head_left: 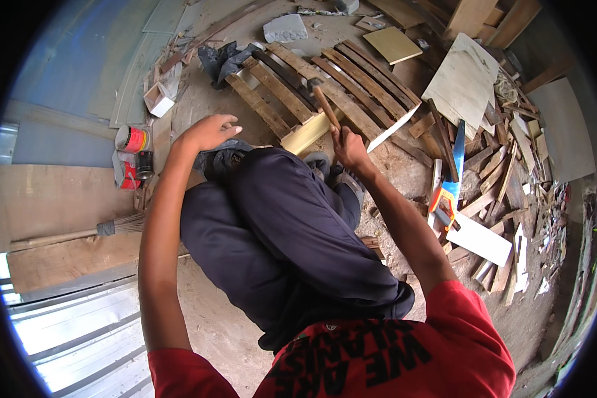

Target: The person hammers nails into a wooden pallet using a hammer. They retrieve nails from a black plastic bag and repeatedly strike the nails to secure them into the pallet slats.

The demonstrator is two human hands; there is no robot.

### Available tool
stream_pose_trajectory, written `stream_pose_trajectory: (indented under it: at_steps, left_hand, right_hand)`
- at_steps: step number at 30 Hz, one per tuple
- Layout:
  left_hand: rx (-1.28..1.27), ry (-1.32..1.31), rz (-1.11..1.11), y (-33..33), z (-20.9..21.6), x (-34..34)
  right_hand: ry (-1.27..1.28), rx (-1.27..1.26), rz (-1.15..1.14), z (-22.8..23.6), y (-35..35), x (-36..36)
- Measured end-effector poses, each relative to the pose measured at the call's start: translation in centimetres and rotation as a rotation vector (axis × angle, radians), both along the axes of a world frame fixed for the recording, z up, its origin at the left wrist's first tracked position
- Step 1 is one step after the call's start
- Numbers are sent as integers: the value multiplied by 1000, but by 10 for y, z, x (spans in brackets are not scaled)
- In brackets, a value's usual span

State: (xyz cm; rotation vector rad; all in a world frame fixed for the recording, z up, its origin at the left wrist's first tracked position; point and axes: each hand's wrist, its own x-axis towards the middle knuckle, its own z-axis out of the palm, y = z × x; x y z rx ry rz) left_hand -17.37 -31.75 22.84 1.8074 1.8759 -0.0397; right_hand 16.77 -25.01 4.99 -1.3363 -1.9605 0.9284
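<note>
My right hand (349, 147) is wrapped round the wooden handle of a hammer (326, 108). Its dark head points away from me, over the slats of a pallet-like wooden frame (359, 123) on the floor ahead. A pale yellow board (305, 134) forms part of the frame's near side, close to my shoes. My left hand (212, 132) hangs in the air to the left of the frame, fingers loosely bent and apart, holding nothing. Below it, a dark grey crumpled cloth or bag (224, 158) lies beside my knee.
On the right, a handsaw (452, 182) with a blue blade rests among a heap of wood scraps (504, 166). Red tins (132, 139) and a twig broom (119, 226) are at the left. A black plastic bag (225, 61) and a concrete block (285, 28) lie farther off.
</note>
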Motion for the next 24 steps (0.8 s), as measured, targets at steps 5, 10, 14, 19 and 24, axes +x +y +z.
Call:
stream_pose_trajectory:
  at_steps: [5,10,14,19,24]
  left_hand:
    - [-87,52,38,-12,-6,-16]
    - [-84,74,1,1,-6,6]
    - [-87,47,37,-5,-4,-7]
    - [-59,43,21,2,-9,-7]
    - [9,25,42,-2,-3,-6]
  right_hand:
    - [119,-42,-66,32,-15,-12]
    - [-94,84,21,-19,19,25]
    - [56,53,9,73,-1,-3]
    - [126,101,-41,28,-8,7]
    - [-102,-26,-61,-9,6,29]
